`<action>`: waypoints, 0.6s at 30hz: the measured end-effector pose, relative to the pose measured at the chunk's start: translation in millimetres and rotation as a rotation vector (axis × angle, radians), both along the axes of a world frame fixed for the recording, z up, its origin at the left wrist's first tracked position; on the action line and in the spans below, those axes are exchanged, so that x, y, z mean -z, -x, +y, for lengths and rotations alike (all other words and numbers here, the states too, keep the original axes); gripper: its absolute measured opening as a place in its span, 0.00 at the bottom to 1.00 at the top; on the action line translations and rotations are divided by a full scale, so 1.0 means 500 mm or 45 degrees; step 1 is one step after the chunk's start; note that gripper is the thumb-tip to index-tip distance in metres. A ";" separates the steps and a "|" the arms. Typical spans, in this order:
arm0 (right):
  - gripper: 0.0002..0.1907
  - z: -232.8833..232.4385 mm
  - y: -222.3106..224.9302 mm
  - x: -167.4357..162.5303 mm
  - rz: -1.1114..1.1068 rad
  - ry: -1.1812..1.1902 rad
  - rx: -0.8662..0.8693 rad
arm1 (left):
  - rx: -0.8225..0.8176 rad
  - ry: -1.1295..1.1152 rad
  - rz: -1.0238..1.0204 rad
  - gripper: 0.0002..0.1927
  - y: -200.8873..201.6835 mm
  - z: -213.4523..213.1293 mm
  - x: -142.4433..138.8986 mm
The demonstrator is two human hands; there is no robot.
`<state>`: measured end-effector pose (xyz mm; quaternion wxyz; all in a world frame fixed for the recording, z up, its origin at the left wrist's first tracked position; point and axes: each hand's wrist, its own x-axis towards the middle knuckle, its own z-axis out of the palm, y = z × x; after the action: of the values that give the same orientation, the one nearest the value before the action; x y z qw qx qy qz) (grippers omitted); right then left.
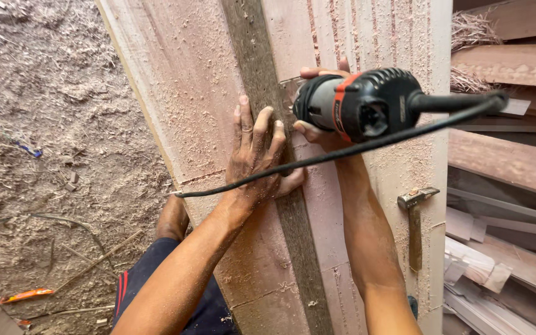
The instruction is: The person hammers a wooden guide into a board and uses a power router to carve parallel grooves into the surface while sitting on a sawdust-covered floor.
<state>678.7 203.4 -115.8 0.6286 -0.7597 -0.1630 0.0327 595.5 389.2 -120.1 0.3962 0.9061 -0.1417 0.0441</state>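
My right hand [317, 130] grips a black, grey and red hand router [358, 102] held against a wide reddish wooden board [187, 93]. Its black power cord [367, 144] runs left across my left wrist. My left hand [257, 152] lies flat with fingers spread, pressing on a dark narrow wooden strip [302, 248] that runs along the board beside the router. Sawdust covers the board.
A hammer [415, 217] rests on the board near its right edge. Stacked planks and offcuts [510, 161] lie to the right. The ground at left [51, 124] is thick with sawdust and shavings, with an orange object [26, 295] on it. My knee [172, 220] shows below the board.
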 end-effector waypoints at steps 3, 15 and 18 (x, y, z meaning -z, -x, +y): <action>0.46 0.016 -0.025 0.012 0.029 -0.182 -0.025 | -0.032 -0.029 -0.034 0.40 -0.004 -0.005 -0.005; 0.32 0.049 -0.104 -0.012 -0.034 0.104 0.026 | 0.008 -0.217 -0.002 0.42 -0.005 -0.004 0.002; 0.30 0.057 -0.131 -0.005 -0.076 0.129 0.029 | 0.009 -0.222 0.017 0.42 -0.006 -0.008 0.006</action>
<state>744.2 231.8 -113.4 0.5846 -0.7930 -0.1709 0.0112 598.3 385.3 -123.0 0.3170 0.9369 -0.1455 0.0240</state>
